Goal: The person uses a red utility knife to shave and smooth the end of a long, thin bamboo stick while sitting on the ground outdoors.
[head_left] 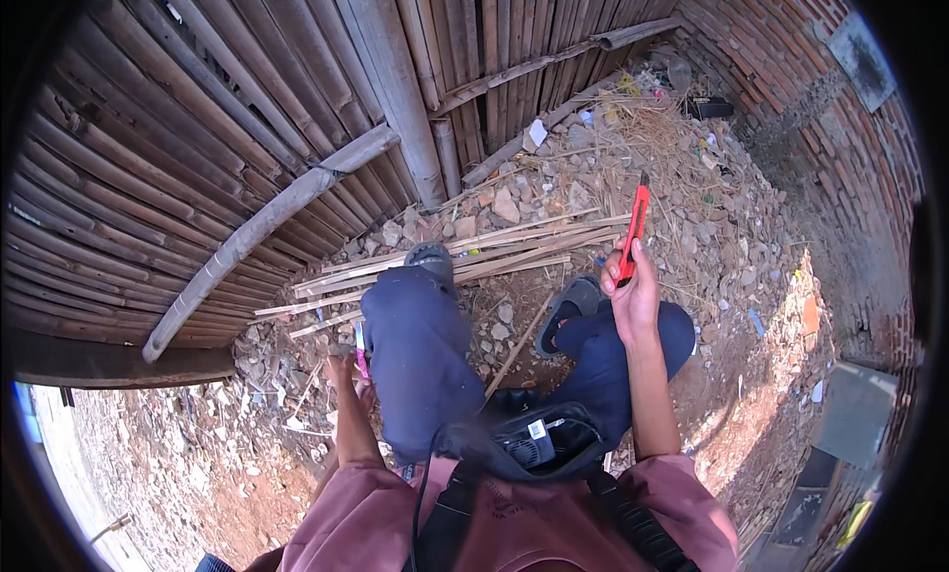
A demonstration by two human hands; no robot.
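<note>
My right hand [633, 290] is raised over my right knee, its fingers closed round the lower end of a red box cutter [638, 219]. The cutter points up and away, its dark tip showing at the far end. Down beside my left knee is my left hand [340, 366], close to the rubble. Its fingers are small and partly hidden, so I cannot make out their pose. A narrow pink and white thing [362, 352] shows between that hand and my knee; whether they touch is unclear. Beyond my feet lies a loose bundle of thin split bamboo strips [534, 244].
A bamboo slat wall [188, 167] with a thick pole [267, 216] rises at the left and ahead. A brick wall [830, 127] stands to the right. Stones and litter [736, 236] cover the ground. An open black bag [539, 443] hangs at my waist.
</note>
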